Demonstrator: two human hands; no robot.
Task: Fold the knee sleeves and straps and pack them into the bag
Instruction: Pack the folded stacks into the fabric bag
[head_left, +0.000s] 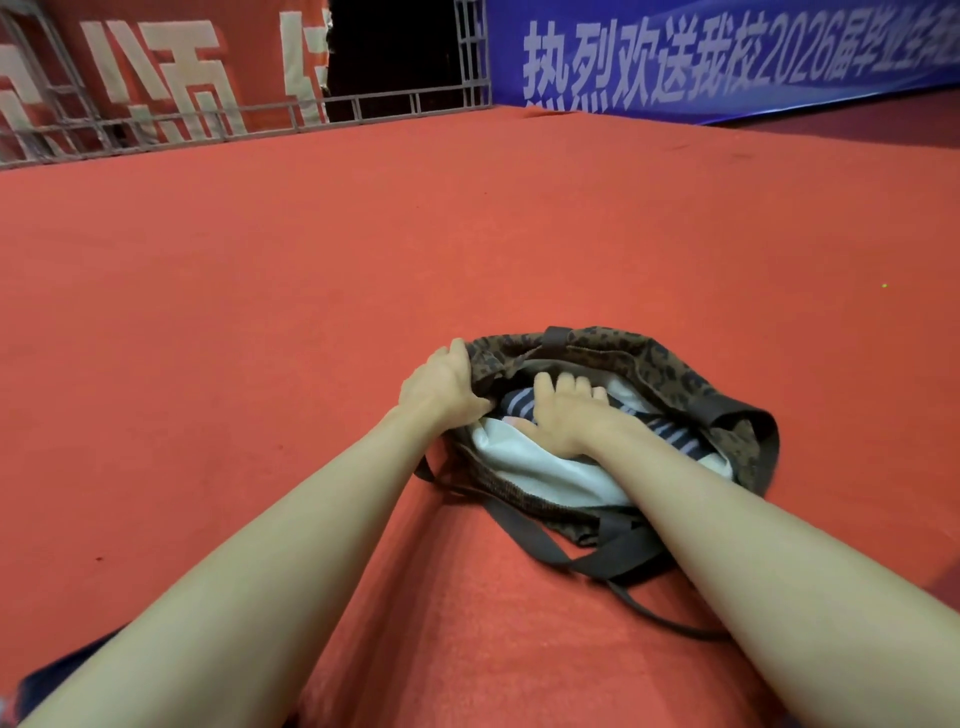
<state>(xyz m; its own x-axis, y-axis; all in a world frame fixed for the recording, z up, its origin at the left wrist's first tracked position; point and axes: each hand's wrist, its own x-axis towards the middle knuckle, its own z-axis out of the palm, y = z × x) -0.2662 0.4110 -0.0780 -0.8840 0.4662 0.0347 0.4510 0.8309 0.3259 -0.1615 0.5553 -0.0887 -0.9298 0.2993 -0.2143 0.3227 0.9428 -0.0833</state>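
Much of what sits inside the leopard-print bag (670, 374) is hidden: only a striped dark-and-pale fabric (670, 434) and some white cloth (550, 475) show in its mouth, and I cannot tell which of these are knee sleeves or straps. The left hand (441, 384) is clenched on the bag's near-left rim, pulling it wide. The right hand (566, 415) lies flat inside, fingers spread, pressing on the striped fabric. The bag's dark straps (613, 561) trail over the red carpeted floor (467, 234). Beyond, a blue banner (727, 57) and a red banner (156, 78) hang behind metal railing (395, 104).
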